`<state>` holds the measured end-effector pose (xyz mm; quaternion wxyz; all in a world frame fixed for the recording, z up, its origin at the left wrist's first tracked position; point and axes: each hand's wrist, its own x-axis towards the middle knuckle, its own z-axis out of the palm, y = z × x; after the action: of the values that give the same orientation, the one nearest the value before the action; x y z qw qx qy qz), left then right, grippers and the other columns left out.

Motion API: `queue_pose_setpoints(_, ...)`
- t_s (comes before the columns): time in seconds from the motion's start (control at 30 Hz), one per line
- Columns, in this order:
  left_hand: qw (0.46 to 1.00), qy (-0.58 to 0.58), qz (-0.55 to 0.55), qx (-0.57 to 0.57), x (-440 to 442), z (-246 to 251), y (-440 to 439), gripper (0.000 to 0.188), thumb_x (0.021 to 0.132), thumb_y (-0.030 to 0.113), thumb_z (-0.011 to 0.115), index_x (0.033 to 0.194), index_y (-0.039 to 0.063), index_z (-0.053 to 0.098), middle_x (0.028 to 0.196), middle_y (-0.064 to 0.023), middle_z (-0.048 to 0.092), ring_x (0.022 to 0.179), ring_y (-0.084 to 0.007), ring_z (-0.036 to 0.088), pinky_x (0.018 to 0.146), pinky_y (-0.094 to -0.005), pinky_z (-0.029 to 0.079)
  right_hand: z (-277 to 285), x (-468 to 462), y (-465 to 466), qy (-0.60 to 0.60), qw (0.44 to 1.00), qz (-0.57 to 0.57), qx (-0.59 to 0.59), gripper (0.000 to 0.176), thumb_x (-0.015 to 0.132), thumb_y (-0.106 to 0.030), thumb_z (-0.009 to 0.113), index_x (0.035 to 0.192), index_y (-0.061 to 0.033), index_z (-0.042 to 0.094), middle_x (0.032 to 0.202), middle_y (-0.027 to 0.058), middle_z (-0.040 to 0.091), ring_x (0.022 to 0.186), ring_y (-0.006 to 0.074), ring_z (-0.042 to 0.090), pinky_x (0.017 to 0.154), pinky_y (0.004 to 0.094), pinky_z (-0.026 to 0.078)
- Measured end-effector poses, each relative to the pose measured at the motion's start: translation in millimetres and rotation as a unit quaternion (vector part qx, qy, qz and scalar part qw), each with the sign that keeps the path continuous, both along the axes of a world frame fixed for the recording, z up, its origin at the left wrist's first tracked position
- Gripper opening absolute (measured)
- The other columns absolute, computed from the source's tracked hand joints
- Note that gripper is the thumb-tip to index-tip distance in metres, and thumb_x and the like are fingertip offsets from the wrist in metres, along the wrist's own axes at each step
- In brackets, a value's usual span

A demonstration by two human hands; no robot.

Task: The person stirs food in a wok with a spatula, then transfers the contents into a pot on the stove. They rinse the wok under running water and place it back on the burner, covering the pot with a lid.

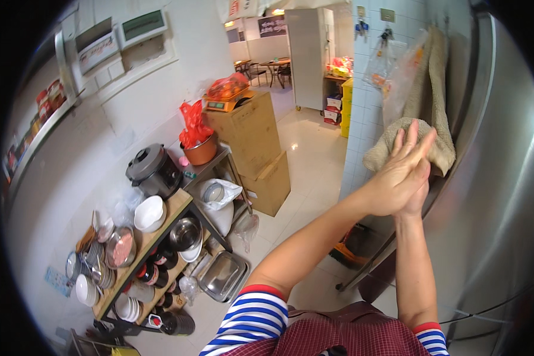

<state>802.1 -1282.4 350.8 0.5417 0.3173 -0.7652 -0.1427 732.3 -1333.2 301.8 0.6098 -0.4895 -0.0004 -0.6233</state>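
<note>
My left hand point(394, 180) is stretched out with its fingers extended and somewhat apart. Its palm lies against my right hand point(416, 198), which is largely covered by it, so its fingers are hard to make out. Both hands are in front of a beige terry towel point(434, 84) that hangs at the tiled wall beside the steel appliance. The towel's lower part bulges out behind my fingertips; whether they touch it cannot be told. No grip on the cloth is visible.
A steel-fronted appliance point(494, 178) is close on the right. A broom point(347, 256) stands low beneath my arms. At left, shelves point(144, 240) hold bowls, jars and a rice cooker point(153, 171). Stacked cardboard boxes point(244, 138) flank the tiled passage point(293, 178).
</note>
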Motion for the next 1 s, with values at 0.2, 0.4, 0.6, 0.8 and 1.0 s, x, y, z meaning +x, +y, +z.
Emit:
queue_pose_setpoints(0.2,0.991,0.116,0.036,-0.058,9.5,-0.4,-23.3,0.072,0.101,0.048,0.025,0.146,-0.007,0.013,0.151,-0.0315,0.011,0.144,-0.0386,0.001,0.116,-0.0441,0.007,26.7,-15.8,2.8,0.124,0.989,-0.081,-0.001,0.036,0.100,-0.014,0.047,0.129,0.0064,0.048,0.126,0.0123,0.056,0.113,0.0161,0.055,0.096,0.0281,0.044)
queue_pose_setpoints(0.4,0.925,0.341,-0.164,-0.020,19.9,24.7,-55.9,0.068,0.100,0.048,0.034,0.145,-0.002,0.026,0.152,-0.0186,0.025,0.143,-0.0265,0.017,0.115,-0.0346,0.017,21.6,-39.2,22.2,0.257,0.940,-0.068,-0.212,0.043,0.101,-0.026,0.042,0.131,0.0051,0.044,0.133,0.0120,0.051,0.122,0.0217,0.048,0.104,0.0348,0.037)
queue_pose_setpoints(0.6,0.982,0.158,0.077,-0.072,-23.3,-5.6,-53.8,0.064,0.101,0.048,0.023,0.151,0.009,0.013,0.155,-0.0224,-0.003,0.143,-0.0409,-0.001,0.116,-0.0450,0.009,43.1,-20.5,-4.8,0.034,0.996,0.028,-0.072,0.069,0.100,-0.053,0.026,0.140,0.0026,0.036,0.141,0.0132,0.040,0.125,0.0227,0.043,0.106,0.0373,0.034)
queue_pose_setpoints(0.8,0.966,0.252,-0.059,0.019,-16.3,6.7,-52.3,0.071,0.100,0.054,0.021,0.146,0.000,0.023,0.152,-0.0238,0.013,0.143,-0.0361,0.011,0.116,-0.0416,0.012,43.8,-10.4,2.6,0.108,0.984,-0.134,-0.050,0.057,0.103,-0.041,0.028,0.138,0.0030,0.038,0.136,0.0122,0.047,0.123,0.0203,0.046,0.105,0.0327,0.035)
queue_pose_setpoints(1.0,0.949,0.309,-0.058,-0.034,-0.2,15.5,-62.9,0.070,0.100,0.051,0.026,0.144,-0.004,0.025,0.147,-0.0235,0.027,0.139,-0.0328,0.023,0.114,-0.0395,0.018,29.6,3.3,10.2,0.135,0.984,-0.088,-0.074,0.066,0.102,-0.047,0.019,0.141,0.0048,0.031,0.143,0.0160,0.039,0.130,0.0225,0.040,0.107,0.0330,0.033)
